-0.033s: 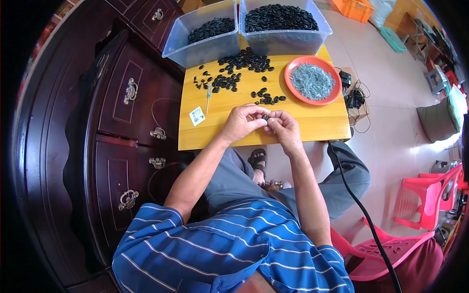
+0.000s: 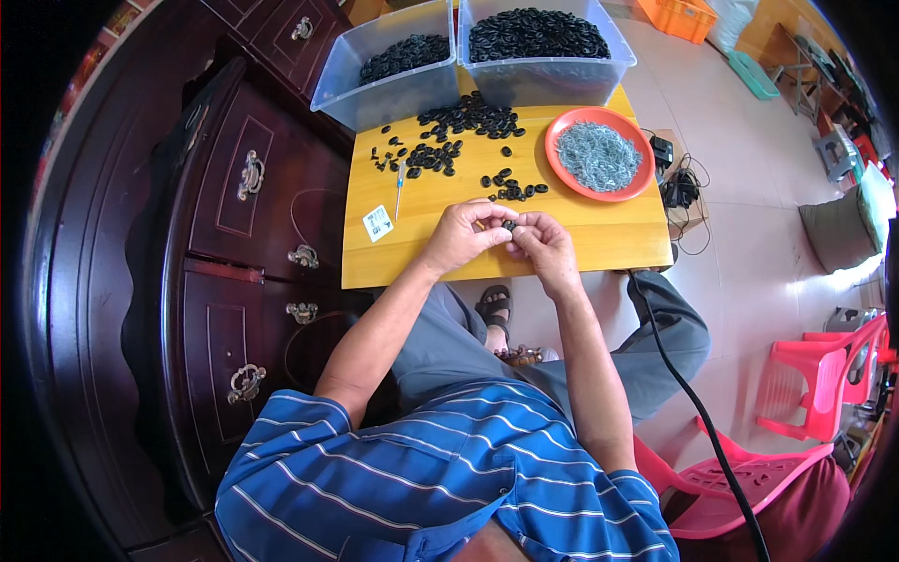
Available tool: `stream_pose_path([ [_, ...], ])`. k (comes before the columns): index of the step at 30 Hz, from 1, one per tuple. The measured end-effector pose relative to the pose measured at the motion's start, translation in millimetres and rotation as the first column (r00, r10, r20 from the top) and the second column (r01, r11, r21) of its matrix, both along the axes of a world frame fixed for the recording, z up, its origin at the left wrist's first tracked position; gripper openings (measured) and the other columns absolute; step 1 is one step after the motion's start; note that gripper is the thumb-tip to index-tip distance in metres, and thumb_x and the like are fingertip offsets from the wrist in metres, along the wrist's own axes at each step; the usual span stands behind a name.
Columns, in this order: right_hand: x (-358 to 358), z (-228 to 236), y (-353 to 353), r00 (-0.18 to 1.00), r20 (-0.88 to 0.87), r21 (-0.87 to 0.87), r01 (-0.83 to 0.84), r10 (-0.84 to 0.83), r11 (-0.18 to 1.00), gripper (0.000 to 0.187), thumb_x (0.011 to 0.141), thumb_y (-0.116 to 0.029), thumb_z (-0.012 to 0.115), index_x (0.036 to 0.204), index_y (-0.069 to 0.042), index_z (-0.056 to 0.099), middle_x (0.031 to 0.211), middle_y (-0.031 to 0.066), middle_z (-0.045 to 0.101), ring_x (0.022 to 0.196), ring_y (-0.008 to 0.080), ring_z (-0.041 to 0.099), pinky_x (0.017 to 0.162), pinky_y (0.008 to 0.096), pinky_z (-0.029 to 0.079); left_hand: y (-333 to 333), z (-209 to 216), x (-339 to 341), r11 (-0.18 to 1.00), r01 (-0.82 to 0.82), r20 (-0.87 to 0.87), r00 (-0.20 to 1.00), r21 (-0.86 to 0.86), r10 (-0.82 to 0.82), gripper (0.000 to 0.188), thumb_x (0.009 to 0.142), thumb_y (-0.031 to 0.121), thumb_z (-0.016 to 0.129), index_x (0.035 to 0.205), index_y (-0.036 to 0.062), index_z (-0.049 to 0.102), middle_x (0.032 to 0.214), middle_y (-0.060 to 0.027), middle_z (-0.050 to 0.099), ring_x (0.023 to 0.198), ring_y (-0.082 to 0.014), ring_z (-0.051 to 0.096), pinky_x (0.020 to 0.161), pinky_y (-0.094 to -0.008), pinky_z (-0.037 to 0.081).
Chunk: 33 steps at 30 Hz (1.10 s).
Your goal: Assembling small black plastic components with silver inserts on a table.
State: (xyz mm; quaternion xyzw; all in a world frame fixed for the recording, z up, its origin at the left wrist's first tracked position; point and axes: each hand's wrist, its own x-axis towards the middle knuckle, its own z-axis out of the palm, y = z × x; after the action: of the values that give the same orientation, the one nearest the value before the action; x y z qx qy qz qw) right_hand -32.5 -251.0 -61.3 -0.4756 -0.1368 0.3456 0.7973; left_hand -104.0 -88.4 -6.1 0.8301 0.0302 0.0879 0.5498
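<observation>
Close to the near edge of the yellow table, my left hand (image 2: 461, 236) and my right hand (image 2: 549, 247) meet at the fingertips. Pinched between them is a small black oval piece (image 2: 508, 226); its details are too small to make out. Just beyond my fingers lies a small group of black oval pieces (image 2: 507, 184). Farther back a looser heap of like pieces (image 2: 473, 117) spreads over the wood. To the right, an orange-red plate (image 2: 646, 174) holds a pile of thin silvery metal bits (image 2: 599, 157).
Two clear plastic bins (image 2: 384, 98) (image 2: 552, 82) of black pieces stand at the table's (image 2: 599, 239) back. A thin screwdriver-like tool (image 2: 400, 190) and a white printed card (image 2: 377, 223) lie at left. Dark drawers (image 2: 234, 234) border the left; a black cable (image 2: 688, 384) hangs at right.
</observation>
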Motion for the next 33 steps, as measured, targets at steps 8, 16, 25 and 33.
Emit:
stream_pose_path([
  [8, 5.0, 3.7, -3.8, 0.995, 0.012, -0.037, -0.099, 0.099, 0.994, 0.016, 0.1, -0.015, 0.06, 0.107, -0.002, 0.063, 0.093, 0.0021, 0.069, 0.081, 0.0095, 0.066, 0.074, 0.0227, 0.054, 2.7, 16.7, 3.1, 0.989, 0.105, -0.048, 0.994, 0.1, -0.101, 0.027, 0.082, 0.003, 0.076, 0.109, 0.0075, 0.075, 0.083, 0.0035, 0.057, 0.077, -0.005, 0.054, 0.07, -0.0205, 0.046],
  [16, -6.3, 5.5, -0.7, 0.972, -0.234, 0.103, 0.061, -0.035, 0.993, 0.017, 0.097, -0.019, 0.063, 0.107, -0.006, 0.066, 0.095, 0.0019, 0.071, 0.086, 0.0092, 0.065, 0.078, 0.0246, 0.051, -36.0, 33.1, 1.6, 0.807, -0.144, 0.205, 0.978, 0.573, 0.029, 0.056, 0.072, 0.011, 0.079, 0.125, 0.0089, 0.061, 0.103, -0.0091, 0.063, 0.088, -0.0241, 0.064, 0.078, -0.0346, 0.054],
  [25, -10.4, 4.1, -5.0, 0.926, -0.375, 0.201, 0.124, -0.041, 0.972, 0.013, 0.096, -0.019, 0.062, 0.104, -0.009, 0.064, 0.096, 0.0024, 0.069, 0.085, 0.0108, 0.066, 0.08, 0.0267, 0.052, -42.2, 23.0, 5.6, 0.692, -0.232, 0.326, 0.945, 0.684, -0.006, 0.032, 0.073, 0.009, 0.076, 0.103, 0.0064, 0.067, 0.099, -0.0092, 0.067, 0.092, -0.0294, 0.066, 0.077, -0.039, 0.055],
  [33, -5.2, 2.1, -9.9, 0.916, -0.401, 0.246, 0.094, 0.013, 0.965, 0.014, 0.098, -0.021, 0.06, 0.103, -0.008, 0.063, 0.094, 0.005, 0.069, 0.081, 0.0106, 0.066, 0.075, 0.0259, 0.056, -41.4, 24.8, 5.9, 0.739, -0.189, 0.304, 0.952, 0.646, -0.023, 0.029, 0.073, 0.01, 0.077, 0.1, 0.0054, 0.071, 0.096, -0.0094, 0.068, 0.087, -0.0277, 0.068, 0.075, -0.0369, 0.056],
])
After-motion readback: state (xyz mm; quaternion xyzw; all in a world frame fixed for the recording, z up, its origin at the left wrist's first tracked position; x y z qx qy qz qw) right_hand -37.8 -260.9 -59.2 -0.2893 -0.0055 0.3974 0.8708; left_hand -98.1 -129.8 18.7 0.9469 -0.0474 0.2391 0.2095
